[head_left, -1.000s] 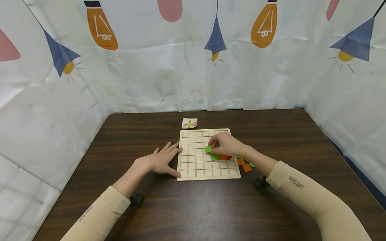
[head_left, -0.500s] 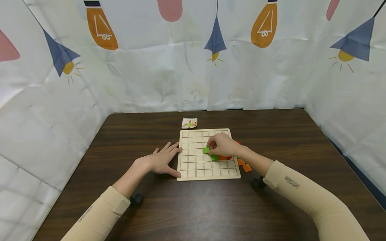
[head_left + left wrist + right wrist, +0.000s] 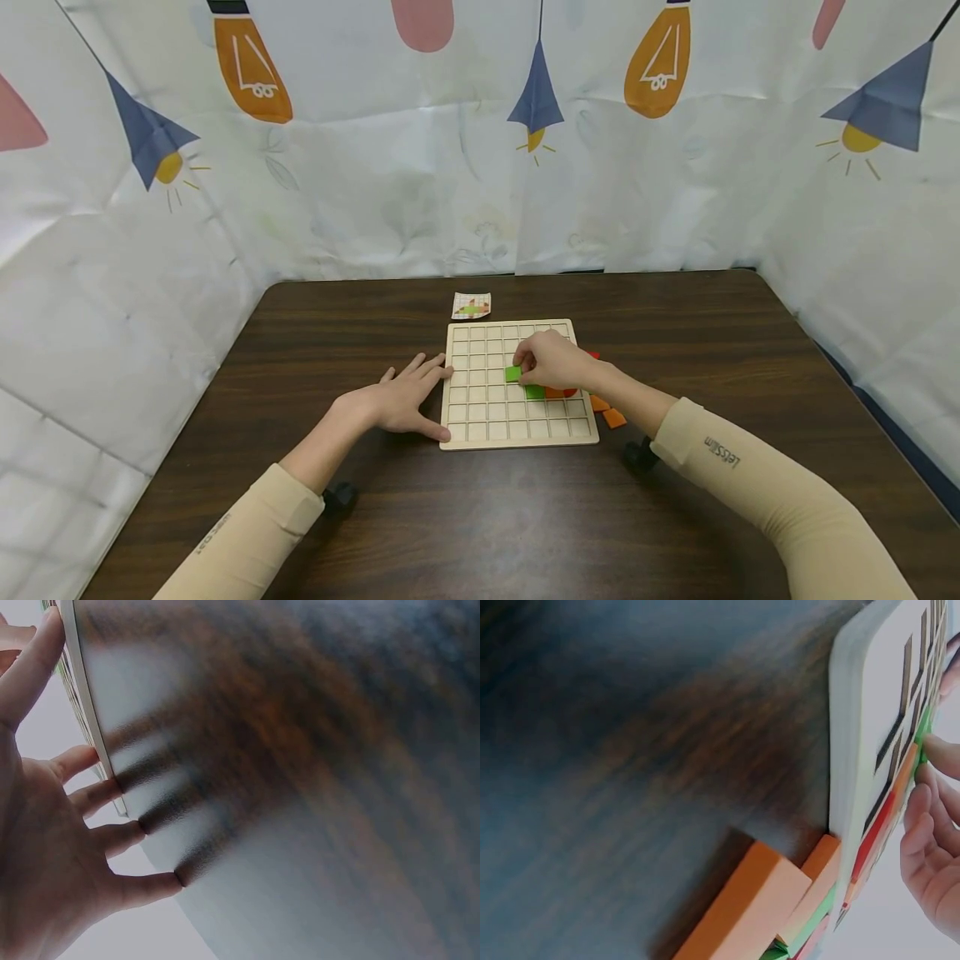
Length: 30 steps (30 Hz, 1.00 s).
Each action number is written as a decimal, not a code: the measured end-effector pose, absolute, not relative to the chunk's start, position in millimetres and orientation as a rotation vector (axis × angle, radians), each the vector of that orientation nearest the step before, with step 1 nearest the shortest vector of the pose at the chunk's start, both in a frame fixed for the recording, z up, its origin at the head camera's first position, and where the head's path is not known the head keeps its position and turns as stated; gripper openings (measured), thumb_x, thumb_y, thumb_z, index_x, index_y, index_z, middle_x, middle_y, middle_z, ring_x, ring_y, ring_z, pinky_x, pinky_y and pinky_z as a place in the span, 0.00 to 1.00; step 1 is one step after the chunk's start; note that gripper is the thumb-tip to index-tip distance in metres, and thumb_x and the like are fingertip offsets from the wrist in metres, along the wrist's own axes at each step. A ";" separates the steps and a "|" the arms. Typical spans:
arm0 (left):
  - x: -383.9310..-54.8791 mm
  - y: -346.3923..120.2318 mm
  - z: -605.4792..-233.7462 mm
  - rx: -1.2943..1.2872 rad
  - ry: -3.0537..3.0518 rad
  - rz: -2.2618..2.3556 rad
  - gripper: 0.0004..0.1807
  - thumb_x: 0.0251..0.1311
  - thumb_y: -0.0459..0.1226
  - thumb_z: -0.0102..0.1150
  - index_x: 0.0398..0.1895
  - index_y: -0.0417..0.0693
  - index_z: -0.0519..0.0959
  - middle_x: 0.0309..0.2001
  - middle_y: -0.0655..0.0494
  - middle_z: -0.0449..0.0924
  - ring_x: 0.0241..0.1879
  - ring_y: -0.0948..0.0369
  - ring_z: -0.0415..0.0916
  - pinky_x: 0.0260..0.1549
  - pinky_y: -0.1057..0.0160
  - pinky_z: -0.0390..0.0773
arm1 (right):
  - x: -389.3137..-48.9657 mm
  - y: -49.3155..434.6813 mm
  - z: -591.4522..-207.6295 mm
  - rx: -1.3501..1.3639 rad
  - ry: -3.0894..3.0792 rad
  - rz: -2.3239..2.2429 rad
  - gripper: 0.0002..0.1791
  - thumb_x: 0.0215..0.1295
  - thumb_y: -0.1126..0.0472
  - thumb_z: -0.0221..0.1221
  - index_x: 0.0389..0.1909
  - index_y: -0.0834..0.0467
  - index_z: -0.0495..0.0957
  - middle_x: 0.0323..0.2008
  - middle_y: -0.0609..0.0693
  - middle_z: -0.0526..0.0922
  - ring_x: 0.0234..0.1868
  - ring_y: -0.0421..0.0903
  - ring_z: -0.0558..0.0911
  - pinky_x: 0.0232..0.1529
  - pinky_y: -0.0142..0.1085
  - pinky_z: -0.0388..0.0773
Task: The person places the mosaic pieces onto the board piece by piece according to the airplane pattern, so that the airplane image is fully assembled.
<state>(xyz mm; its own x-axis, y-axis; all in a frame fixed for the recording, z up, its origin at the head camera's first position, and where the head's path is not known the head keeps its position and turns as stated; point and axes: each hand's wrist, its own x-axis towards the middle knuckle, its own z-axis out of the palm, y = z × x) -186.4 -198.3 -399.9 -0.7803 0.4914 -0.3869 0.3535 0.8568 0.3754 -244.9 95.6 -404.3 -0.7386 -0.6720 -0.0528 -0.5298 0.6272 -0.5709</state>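
My right hand pinches a green square tile by its right side, with thumb and fingertips low over the pale wooden grid board. The tile lies level with the grid in the head view. Just in front of it, a second green tile, an orange tile and a red piece line up in one row, partly under the hand. My left hand spreads flat at the board's left edge; its thumb and fingertips touch the rim and the table beside it.
Loose orange tiles lie by the board's right edge, with green and red ones partly hidden beneath my right forearm. A small printed pattern card sits behind the board on the dark wooden table. A patterned curtain hangs behind.
My right hand has shifted slightly left, and the green tile has gone from tilted to flat on the grid. In the last half second little has moved. The left hand stays in place.
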 end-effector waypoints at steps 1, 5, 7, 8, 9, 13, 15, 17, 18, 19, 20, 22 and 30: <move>-186.4 -198.2 -399.8 0.620 2.550 0.389 0.57 0.58 0.62 0.70 0.82 0.49 0.53 0.83 0.46 0.37 0.80 0.43 0.30 0.68 0.26 0.40 | -245.4 95.8 -404.4 -0.977 2.590 -0.781 0.11 0.61 0.66 0.73 0.43 0.62 0.86 0.31 0.44 0.84 0.33 0.39 0.81 0.41 0.34 0.80; -186.4 -198.2 -399.6 0.624 2.554 0.389 0.57 0.58 0.62 0.70 0.82 0.48 0.54 0.83 0.46 0.37 0.80 0.43 0.30 0.68 0.26 0.40 | -245.8 98.7 -402.7 -0.979 2.584 -0.765 0.13 0.62 0.65 0.72 0.47 0.62 0.85 0.32 0.44 0.83 0.33 0.40 0.81 0.41 0.35 0.80; -186.3 -198.1 -399.6 0.624 2.553 0.389 0.57 0.58 0.62 0.70 0.82 0.48 0.54 0.83 0.46 0.38 0.80 0.43 0.30 0.68 0.26 0.40 | -245.8 102.1 -401.4 -0.987 2.582 -0.767 0.15 0.63 0.65 0.71 0.50 0.63 0.84 0.32 0.44 0.83 0.33 0.40 0.81 0.40 0.37 0.80; -186.2 -198.1 -399.6 0.624 2.554 0.389 0.57 0.58 0.62 0.70 0.82 0.48 0.54 0.83 0.46 0.38 0.80 0.43 0.30 0.68 0.26 0.40 | -245.6 104.1 -400.3 -0.991 2.584 -0.769 0.16 0.63 0.66 0.71 0.51 0.63 0.84 0.32 0.44 0.83 0.33 0.41 0.81 0.40 0.37 0.80; -186.1 -198.1 -399.6 0.624 2.554 0.390 0.56 0.58 0.62 0.70 0.82 0.48 0.54 0.83 0.46 0.38 0.80 0.43 0.31 0.68 0.26 0.40 | -245.8 106.6 -400.0 -0.995 2.586 -0.775 0.16 0.64 0.65 0.71 0.52 0.63 0.84 0.32 0.44 0.83 0.33 0.41 0.80 0.40 0.37 0.80; -185.6 -198.1 -399.5 0.626 2.554 0.397 0.56 0.58 0.62 0.70 0.82 0.48 0.54 0.83 0.45 0.38 0.80 0.43 0.31 0.68 0.26 0.40 | -246.1 118.0 -397.4 -1.013 2.586 -0.827 0.14 0.64 0.67 0.69 0.50 0.63 0.84 0.32 0.46 0.83 0.32 0.43 0.80 0.38 0.39 0.80; -185.3 -198.1 -399.2 0.627 2.555 0.398 0.56 0.58 0.62 0.70 0.82 0.48 0.55 0.83 0.45 0.38 0.80 0.42 0.31 0.68 0.25 0.40 | -246.3 124.5 -396.2 -1.008 2.584 -0.851 0.13 0.64 0.67 0.69 0.49 0.64 0.84 0.32 0.46 0.83 0.32 0.43 0.80 0.38 0.39 0.80; -185.0 -198.0 -398.8 0.628 2.557 0.400 0.56 0.58 0.62 0.70 0.82 0.48 0.55 0.83 0.45 0.38 0.80 0.42 0.31 0.68 0.25 0.40 | -246.2 131.0 -395.0 -0.989 2.587 -0.861 0.12 0.64 0.67 0.69 0.48 0.63 0.84 0.32 0.46 0.83 0.33 0.44 0.80 0.39 0.40 0.80; -184.9 -198.0 -398.6 0.628 2.558 0.399 0.56 0.58 0.62 0.70 0.82 0.48 0.55 0.83 0.45 0.38 0.80 0.42 0.31 0.68 0.25 0.40 | -246.5 134.3 -395.2 -0.977 2.590 -0.861 0.12 0.64 0.66 0.69 0.47 0.63 0.84 0.31 0.45 0.83 0.33 0.43 0.80 0.39 0.40 0.80; -184.8 -197.9 -398.5 0.629 2.559 0.399 0.56 0.58 0.62 0.70 0.82 0.48 0.55 0.83 0.45 0.38 0.80 0.42 0.31 0.68 0.25 0.40 | -246.4 137.5 -394.8 -0.962 2.594 -0.860 0.12 0.64 0.66 0.69 0.47 0.63 0.84 0.31 0.45 0.83 0.33 0.43 0.80 0.40 0.40 0.80; -184.7 -197.9 -398.3 0.629 2.559 0.399 0.56 0.58 0.62 0.70 0.82 0.48 0.55 0.83 0.45 0.38 0.80 0.42 0.31 0.68 0.26 0.40 | -245.9 140.8 -394.4 -0.948 2.596 -0.859 0.11 0.64 0.66 0.69 0.47 0.63 0.84 0.30 0.45 0.82 0.33 0.44 0.80 0.40 0.40 0.80; -184.6 -197.8 -397.9 0.631 2.561 0.397 0.56 0.58 0.62 0.70 0.82 0.48 0.55 0.83 0.45 0.38 0.80 0.42 0.31 0.68 0.25 0.40 | -245.3 147.2 -394.6 -0.923 2.603 -0.856 0.11 0.64 0.66 0.69 0.46 0.62 0.84 0.30 0.44 0.82 0.32 0.43 0.80 0.39 0.40 0.80; -184.9 -198.0 -397.6 0.637 2.564 0.395 0.55 0.58 0.62 0.70 0.82 0.48 0.55 0.83 0.45 0.39 0.80 0.42 0.31 0.68 0.25 0.40 | -241.3 171.7 -393.1 -0.864 2.588 -0.890 0.09 0.63 0.67 0.70 0.43 0.63 0.84 0.29 0.46 0.82 0.31 0.45 0.79 0.36 0.40 0.79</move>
<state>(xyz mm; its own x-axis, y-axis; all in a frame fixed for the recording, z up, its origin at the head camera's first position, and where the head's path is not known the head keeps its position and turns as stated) -184.9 -198.0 -397.6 -0.7837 0.4999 -0.3687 0.3658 0.8511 0.3766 -241.3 171.7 -393.1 -0.7852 -0.6164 -0.0587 -0.4498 0.6330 -0.6300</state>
